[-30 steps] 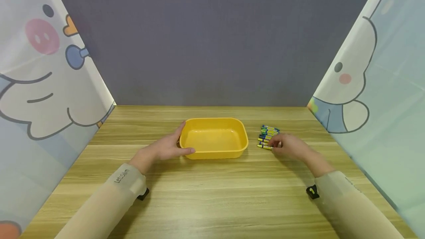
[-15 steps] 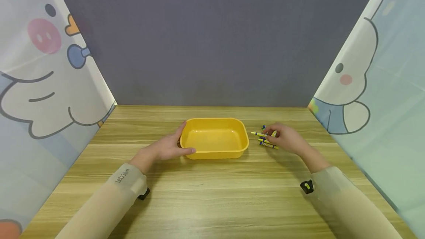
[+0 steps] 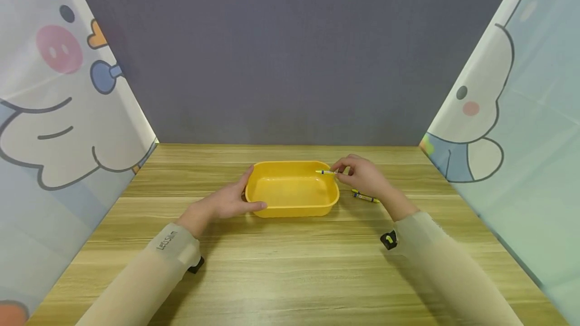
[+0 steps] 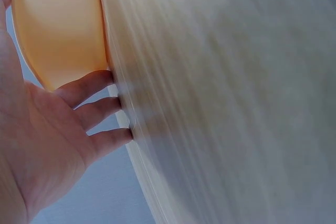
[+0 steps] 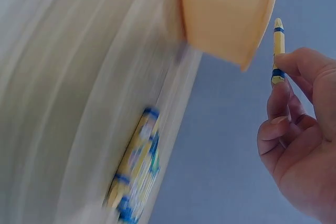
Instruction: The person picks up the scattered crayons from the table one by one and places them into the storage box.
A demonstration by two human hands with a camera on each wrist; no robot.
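Observation:
My right hand (image 3: 361, 172) pinches a yellow crayon (image 3: 324, 172) with dark blue bands between thumb and forefinger. The crayon's tip points left, over the right rim of a yellow plastic bin (image 3: 290, 212). In the right wrist view the crayon (image 5: 279, 51) is raised off the table beside the bin's wall (image 5: 226, 19). My left hand (image 3: 226, 201) rests against the bin's left side, thumb along the front rim and fingers extended. The left wrist view shows those fingers (image 4: 97, 113) straight, their tips by the tabletop.
Several more crayons (image 5: 137, 166) lie together on the wooden table (image 3: 290, 265), right of the bin; the right hand and forearm hide part of them in the head view. A grey panel (image 3: 290, 54) stands behind the table, with printed cartoon curtains on both sides.
My right hand has picked a yellow crayon out of the group and carried it left and up to the bin's right rim. The left hand and bin have stayed in place.

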